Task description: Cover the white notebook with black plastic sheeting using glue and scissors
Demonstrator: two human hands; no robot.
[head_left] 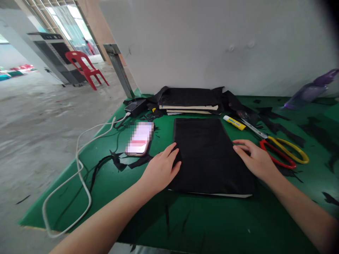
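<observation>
Book [203, 155], one, mid-frame: my left hand [161, 169] and right hand [256, 158] touch it, half-open; one upper-right glue stick [234, 123] looks illegibly lettered.

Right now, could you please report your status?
Left hand at left edge of black book, right hand at right edge. Book flat on table. Scissors beside right hand.

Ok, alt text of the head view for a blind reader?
A person's left-hand grip and right-hand grip rest at opposite sides of a flat black-covered item on a green table. A lit phone lies on its left, scissors and a yellow tube on its right.
</observation>
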